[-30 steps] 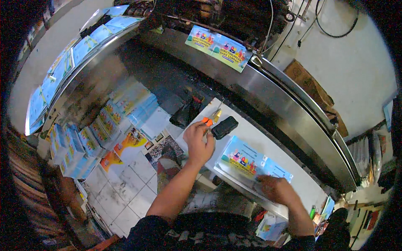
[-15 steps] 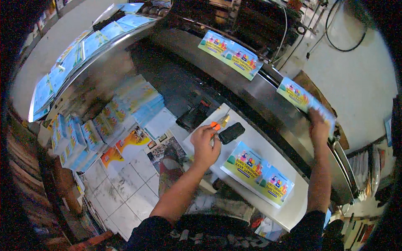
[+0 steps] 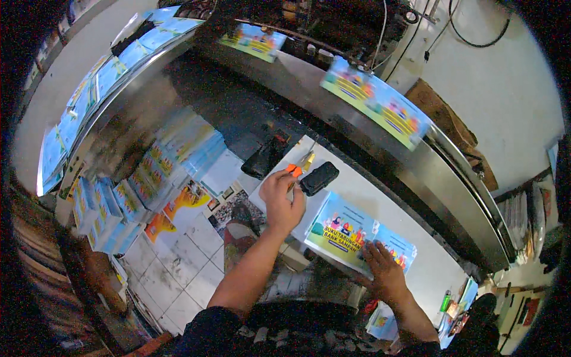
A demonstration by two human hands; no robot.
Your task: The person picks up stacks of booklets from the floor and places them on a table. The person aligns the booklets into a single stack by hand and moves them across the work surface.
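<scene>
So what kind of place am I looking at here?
Probably a small print or binding shop: printed covers ride a long steel machine, stacks of booklets sit by the floor, and the right hand presses a cover on the table.

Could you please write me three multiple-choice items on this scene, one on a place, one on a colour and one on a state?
1. Where does the right hand rest?
A. on the printed sheet on the white table
B. on the floor tiles
C. on the steel rail

2. What colour are the handles of the small tool by the left hand?
A. green
B. orange
C. white

3. How does the printed sheet on the steel rail lie?
A. rolled into a tube
B. folded in half
C. spread open along the rail

Answers: 1 A, the palm lies flat on the sheet's near edge; 2 B, orange shows at the fingertips; 3 C, its whole picture side faces up.
</scene>
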